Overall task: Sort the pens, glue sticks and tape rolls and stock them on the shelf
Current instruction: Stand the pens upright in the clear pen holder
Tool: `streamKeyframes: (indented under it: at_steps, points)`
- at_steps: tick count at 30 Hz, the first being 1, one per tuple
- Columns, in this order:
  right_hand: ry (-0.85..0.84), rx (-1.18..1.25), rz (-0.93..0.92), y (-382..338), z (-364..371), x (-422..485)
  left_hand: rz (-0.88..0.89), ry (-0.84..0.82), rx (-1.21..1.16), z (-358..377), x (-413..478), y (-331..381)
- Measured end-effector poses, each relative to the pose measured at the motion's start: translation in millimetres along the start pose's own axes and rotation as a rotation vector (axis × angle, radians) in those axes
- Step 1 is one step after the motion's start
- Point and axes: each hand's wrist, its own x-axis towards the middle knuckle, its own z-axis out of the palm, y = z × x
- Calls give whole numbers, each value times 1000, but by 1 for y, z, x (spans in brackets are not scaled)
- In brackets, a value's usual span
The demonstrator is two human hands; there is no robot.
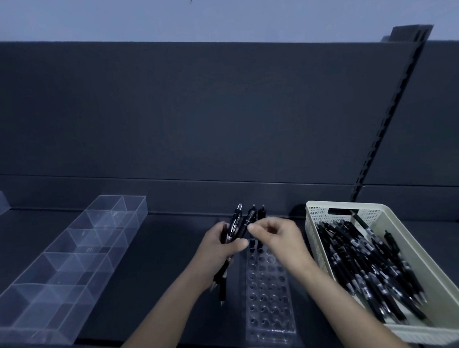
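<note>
On the dark shelf (153,259), the left hand (219,252) clutches a bundle of black pens (235,224), long axes pointing far; the right hand (278,235) pinches one top, just above the clear perforated pen rack (268,292).

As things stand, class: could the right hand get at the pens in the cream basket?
Probably yes. The right hand hovers just left of the basket, whose top is open, and the pens lie loose and uncovered. Its fingers seem pinched at a pen in the left hand's bunch, though.
</note>
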Motion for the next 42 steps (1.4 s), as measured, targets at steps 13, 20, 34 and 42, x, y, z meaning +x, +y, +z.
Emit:
streamKeyframes:
  at_steps: [13,20,34,42]
  points:
    - [255,-30,5,3,-49,23,-10,124,134,-8,-2,1]
    - [120,-429,-122,12,-35,28,-14,135,128,-5,-3,-1]
    - [-41,-585,13,30,-16,25,19,164,70,-12,-2,-1]
    - [-72,-637,-26,31,-15,23,19,132,93,-7,-2,1]
